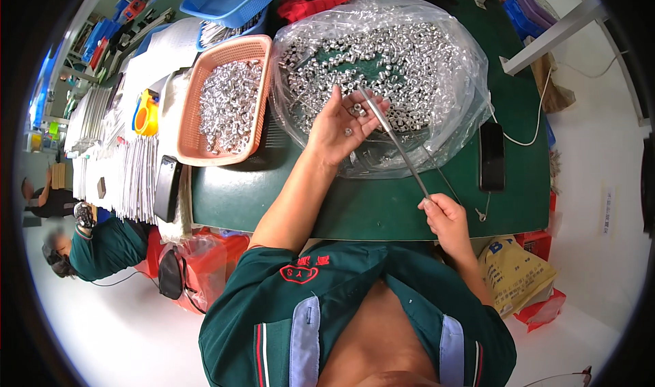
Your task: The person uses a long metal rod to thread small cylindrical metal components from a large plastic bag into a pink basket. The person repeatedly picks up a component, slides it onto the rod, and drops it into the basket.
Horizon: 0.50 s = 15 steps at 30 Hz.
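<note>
My left hand (338, 129) is palm up over the near edge of a clear plastic bag, cradling a few small silver metal sleeves (356, 110) in its palm and fingers. My right hand (447, 222), closed near the table's front edge, grips the lower end of a thin grey metal rod (407, 160). This rod slants up to the left, its far end by my left fingertips. Its upper stretch looks thicker and brighter; whether sleeves are threaded there I cannot tell. Beyond both hands, the spread-open plastic bag (471, 66) holds many loose metal sleeves (409, 60).
An orange basket (185, 124) of small metal pieces stands left of the bag, with a blue basket (235, 2) behind. Phones lie on the green table (368, 213) at right (491, 156) and left (167, 188). Bundled rods (136, 179) and a co-worker (109, 247) are further left.
</note>
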### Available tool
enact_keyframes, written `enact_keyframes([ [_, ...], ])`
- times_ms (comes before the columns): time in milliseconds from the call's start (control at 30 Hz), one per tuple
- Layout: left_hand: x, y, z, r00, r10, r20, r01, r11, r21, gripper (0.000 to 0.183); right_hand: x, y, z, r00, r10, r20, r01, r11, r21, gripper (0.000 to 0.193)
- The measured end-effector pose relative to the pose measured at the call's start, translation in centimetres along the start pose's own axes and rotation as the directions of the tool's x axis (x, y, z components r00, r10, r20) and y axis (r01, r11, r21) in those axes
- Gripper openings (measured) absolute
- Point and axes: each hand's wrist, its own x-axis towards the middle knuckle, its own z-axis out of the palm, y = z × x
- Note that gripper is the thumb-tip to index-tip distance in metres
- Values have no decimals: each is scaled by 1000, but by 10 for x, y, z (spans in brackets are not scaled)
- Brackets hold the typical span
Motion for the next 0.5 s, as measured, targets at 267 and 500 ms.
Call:
enact_keyframes([
  [267,2,14,-8,995,49,83,-58,993,104,34,-10,0,-24,995,-96,10,96,971,-220,15],
  [500,1,17,-3,997,53,64,-59,993,101,30,-9,-1,-27,994,-106,40,113,956,-269,14],
])
